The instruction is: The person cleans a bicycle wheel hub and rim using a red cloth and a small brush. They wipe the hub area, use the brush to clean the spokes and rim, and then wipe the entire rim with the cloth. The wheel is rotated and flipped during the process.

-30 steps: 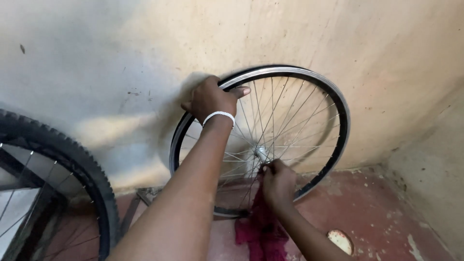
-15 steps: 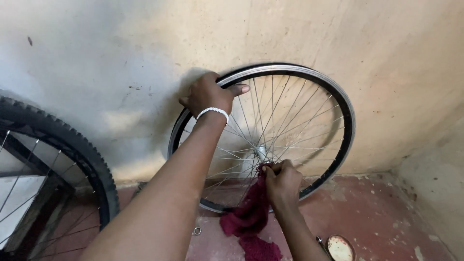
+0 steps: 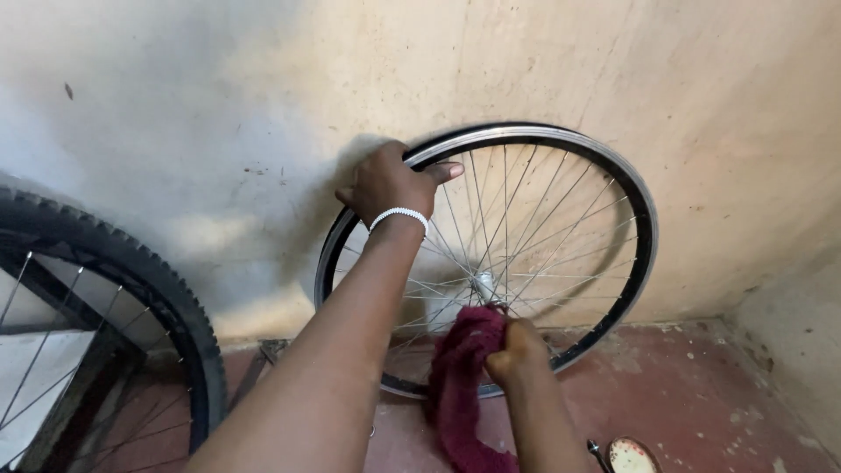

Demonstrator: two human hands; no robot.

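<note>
Bicycle wheel [image 3: 561,210], tyreless, leaned upright against the wall [image 3: 219,114]. Left hand [image 3: 390,182] clamped its rim at eleven o'clock. Right hand [image 3: 517,350] squeezed a maroon rag [image 3: 460,385] at six o'clock below the hub [image 3: 484,285].

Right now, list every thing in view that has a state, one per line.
bare wheel: no tyre, upright, leaning on the wall.
left hand: gripping the wheel's rim at the top.
right hand: closed on the rag, near the hub.
dark red rag: bunched, hanging down.
tyred wheel: upright at left, knobbly tyre on.
</note>
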